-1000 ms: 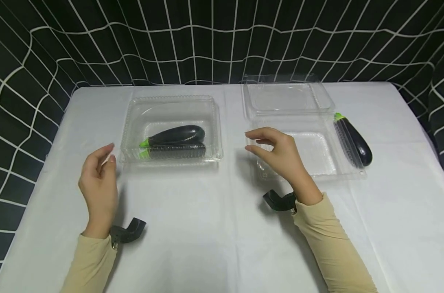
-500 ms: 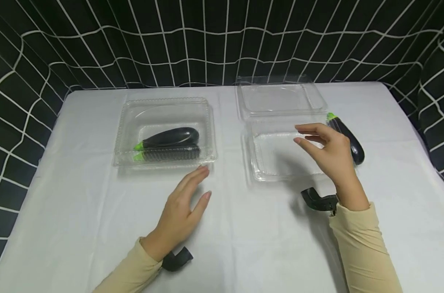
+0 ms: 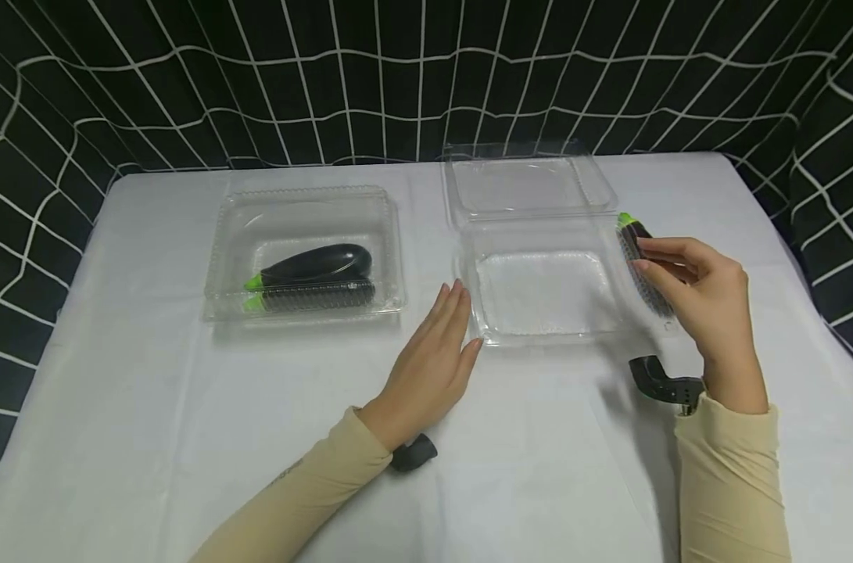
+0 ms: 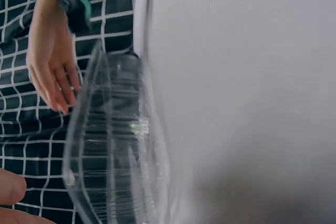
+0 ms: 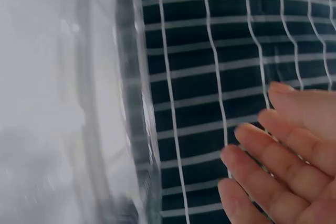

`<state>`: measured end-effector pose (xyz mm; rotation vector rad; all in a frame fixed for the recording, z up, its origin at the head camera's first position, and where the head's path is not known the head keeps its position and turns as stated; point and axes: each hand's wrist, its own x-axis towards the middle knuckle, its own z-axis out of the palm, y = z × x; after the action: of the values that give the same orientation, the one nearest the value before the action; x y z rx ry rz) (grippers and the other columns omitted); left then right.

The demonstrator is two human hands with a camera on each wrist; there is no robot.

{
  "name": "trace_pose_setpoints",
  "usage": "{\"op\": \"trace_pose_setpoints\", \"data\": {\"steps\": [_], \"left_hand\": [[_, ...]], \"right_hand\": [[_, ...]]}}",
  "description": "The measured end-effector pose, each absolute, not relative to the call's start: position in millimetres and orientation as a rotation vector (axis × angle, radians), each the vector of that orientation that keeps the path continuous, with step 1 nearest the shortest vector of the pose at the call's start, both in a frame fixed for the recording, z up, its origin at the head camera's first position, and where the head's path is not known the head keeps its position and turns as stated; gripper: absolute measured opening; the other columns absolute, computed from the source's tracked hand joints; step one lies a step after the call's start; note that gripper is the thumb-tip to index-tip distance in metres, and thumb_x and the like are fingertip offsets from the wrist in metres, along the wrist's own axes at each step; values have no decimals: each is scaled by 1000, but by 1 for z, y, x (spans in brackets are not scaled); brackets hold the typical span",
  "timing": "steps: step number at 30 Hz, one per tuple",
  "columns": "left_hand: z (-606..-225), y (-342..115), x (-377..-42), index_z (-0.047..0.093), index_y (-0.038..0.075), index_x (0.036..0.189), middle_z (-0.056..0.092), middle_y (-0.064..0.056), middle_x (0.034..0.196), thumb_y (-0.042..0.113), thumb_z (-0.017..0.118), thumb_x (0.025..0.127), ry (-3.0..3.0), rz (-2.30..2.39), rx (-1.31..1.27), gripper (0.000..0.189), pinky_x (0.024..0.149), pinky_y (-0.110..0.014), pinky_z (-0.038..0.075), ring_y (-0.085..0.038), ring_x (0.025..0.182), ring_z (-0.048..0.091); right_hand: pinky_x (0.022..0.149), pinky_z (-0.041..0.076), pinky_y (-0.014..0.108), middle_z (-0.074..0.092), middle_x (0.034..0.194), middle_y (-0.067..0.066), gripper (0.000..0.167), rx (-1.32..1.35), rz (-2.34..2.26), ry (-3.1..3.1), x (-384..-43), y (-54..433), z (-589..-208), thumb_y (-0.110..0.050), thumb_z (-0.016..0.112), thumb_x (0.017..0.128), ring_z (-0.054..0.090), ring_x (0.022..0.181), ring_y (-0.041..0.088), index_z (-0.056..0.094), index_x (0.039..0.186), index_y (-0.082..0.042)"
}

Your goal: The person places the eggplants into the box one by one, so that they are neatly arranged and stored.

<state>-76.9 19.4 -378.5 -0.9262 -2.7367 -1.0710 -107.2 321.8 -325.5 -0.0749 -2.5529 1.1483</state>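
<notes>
My left hand (image 3: 428, 361) lies with straight fingers beside the left edge of an open clear plastic clamshell box (image 3: 542, 293); whether it touches the box I cannot tell. To the right, my right hand (image 3: 711, 301) hovers over a dark eggplant (image 3: 636, 232) with a green tip, fingers and thumb bent but apart. Most of that eggplant is hidden behind the hand and the box's ridged wall. In the right wrist view, the right hand's fingers (image 5: 278, 169) are loosely spread and hold nothing. The left wrist view catches the box (image 4: 105, 150) edge-on.
A second clear box (image 3: 299, 211), shut, stands at left with an eggplant (image 3: 320, 264) inside; a dark shape below it shows through the ridged wall. The open box's lid (image 3: 528, 188) lies back toward the netted dark backdrop (image 3: 398, 86). White cloth (image 3: 539, 461) covers the table.
My left hand has swung right, from beside the shut box to the open box's left side, its fingers straightening. My right hand has moved right across the open box to the eggplant.
</notes>
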Motion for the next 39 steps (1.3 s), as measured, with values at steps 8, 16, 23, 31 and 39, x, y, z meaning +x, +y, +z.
{"op": "trace_pose_setpoints", "data": {"steps": [8, 16, 23, 31, 39], "left_hand": [[-384, 43, -107, 25, -16, 140, 17, -30, 150, 20, 38, 102, -2749, -824, -807, 54, 114, -42, 17, -36, 141, 8], [-386, 45, -118, 23, -15, 142, 15, -28, 151, 24, 36, 103, -2791, -793, -774, 56, 113, -44, 19, -34, 142, 6], [-391, 44, -123, 25, -14, 142, 17, -27, 151, 23, 35, 103, -2789, -780, -806, 55, 113, -44, 19, -34, 142, 9], [-394, 44, -127, 23, -12, 143, 15, -24, 152, 25, 36, 102, -2814, -786, -873, 56, 114, -41, 17, -33, 142, 12], [-397, 43, -129, 24, -12, 143, 17, -24, 152, 20, 36, 101, -2760, -815, -875, 54, 114, -41, 18, -33, 142, 14]], "right_hand": [[77, 43, 5, 65, 100, -16, 27, -164, 1270, -2476, -107, 362, -329, -6, 66, 88, 59, 90, -5, 67, 115, -4], [73, 43, 6, 65, 97, -19, 30, -281, 1423, -2336, -107, 407, -356, 1, 64, 86, 59, 88, -5, 65, 116, -5], [72, 47, 6, 67, 96, -12, 29, -316, 1717, -2134, -110, 426, -388, 5, 66, 84, 62, 86, -2, 66, 110, -8], [70, 46, 4, 60, 98, -19, 30, -493, 1590, -2297, -115, 423, -407, -10, 67, 87, 58, 85, -7, 60, 116, -13], [76, 40, 4, 61, 106, -17, 43, -401, 1515, -2386, -120, 416, -415, -14, 67, 88, 55, 93, -7, 56, 130, -9]]}}
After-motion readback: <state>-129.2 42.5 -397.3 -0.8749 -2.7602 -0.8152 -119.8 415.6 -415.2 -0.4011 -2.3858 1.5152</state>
